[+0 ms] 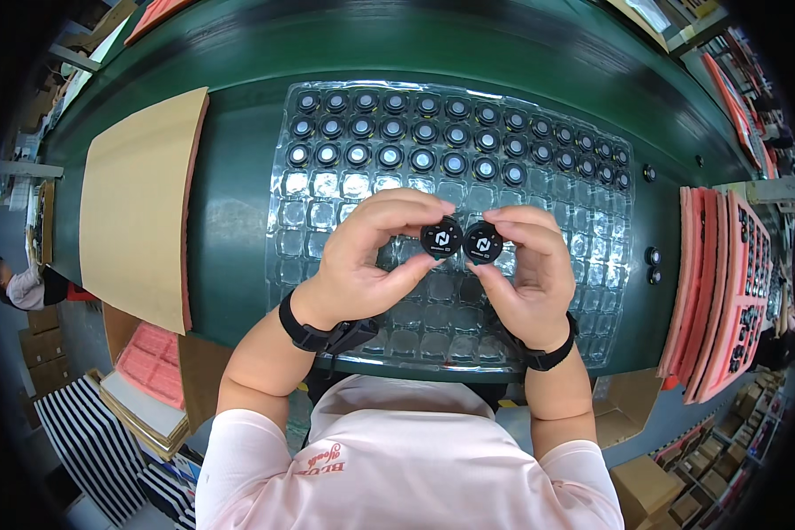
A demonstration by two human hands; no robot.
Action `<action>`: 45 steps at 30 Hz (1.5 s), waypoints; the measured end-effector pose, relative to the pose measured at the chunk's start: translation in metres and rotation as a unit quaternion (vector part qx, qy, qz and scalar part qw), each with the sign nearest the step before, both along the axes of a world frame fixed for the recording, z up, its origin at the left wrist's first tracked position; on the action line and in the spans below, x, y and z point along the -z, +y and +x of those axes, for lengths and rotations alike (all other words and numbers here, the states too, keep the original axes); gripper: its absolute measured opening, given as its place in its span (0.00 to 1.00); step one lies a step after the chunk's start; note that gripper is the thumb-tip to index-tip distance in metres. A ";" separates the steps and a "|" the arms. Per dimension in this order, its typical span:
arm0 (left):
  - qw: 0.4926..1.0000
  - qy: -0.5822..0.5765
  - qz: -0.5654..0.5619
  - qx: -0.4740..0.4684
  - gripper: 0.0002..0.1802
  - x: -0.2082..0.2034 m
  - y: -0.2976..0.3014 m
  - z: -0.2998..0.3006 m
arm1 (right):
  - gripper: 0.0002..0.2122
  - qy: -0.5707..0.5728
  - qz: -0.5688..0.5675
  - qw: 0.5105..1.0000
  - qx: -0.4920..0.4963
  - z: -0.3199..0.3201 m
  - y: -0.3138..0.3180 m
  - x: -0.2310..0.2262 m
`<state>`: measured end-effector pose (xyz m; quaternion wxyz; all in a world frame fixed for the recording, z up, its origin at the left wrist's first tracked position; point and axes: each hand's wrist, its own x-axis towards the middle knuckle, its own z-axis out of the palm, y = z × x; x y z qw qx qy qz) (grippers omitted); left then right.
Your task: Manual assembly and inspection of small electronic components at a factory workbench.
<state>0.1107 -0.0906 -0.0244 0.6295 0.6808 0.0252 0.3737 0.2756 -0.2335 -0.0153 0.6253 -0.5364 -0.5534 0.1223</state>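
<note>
Side by side over the middle of a clear plastic tray [325,346], my two hands each pinch a small round black part with a white mark on its face. My left hand [367,252] grips the left round part [442,238] between thumb and fingers at its rim. The right round part [483,244] is pinched the same way by my right hand [535,269]. A narrow gap separates the two parts. In the tray's far rows sit several round black parts [423,132] with silver centres; the nearer pockets hold none.
The tray lies on a dark green table [230,203]. A cardboard sheet [141,208] lies at left. Several loose black parts [653,256] rest right of the tray, beside stacked pink foam trays [700,291]. A person [25,284] is at the far left. Open cardboard boxes [629,411] stand below the table edge.
</note>
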 end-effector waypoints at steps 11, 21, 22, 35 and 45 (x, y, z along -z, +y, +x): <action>0.996 0.036 0.065 -0.051 0.17 -0.002 0.000 0.000 | 0.15 -0.040 -0.019 0.999 -0.012 0.002 -0.002 -0.004; 0.993 0.070 0.074 -0.057 0.20 -0.007 0.000 0.001 | 0.15 0.081 -0.054 0.994 -0.039 0.004 0.000 0.001; 0.990 0.074 0.101 -0.062 0.20 -0.006 0.001 0.001 | 0.14 0.092 -0.052 0.993 -0.050 0.004 0.000 0.002; 0.979 0.077 0.170 -0.076 0.19 -0.007 0.004 0.000 | 0.12 0.132 -0.047 0.984 -0.109 0.003 0.001 0.003; 0.997 0.077 0.006 -0.012 0.16 -0.001 -0.003 0.000 | 0.13 0.053 -0.070 0.996 -0.021 0.001 0.000 -0.002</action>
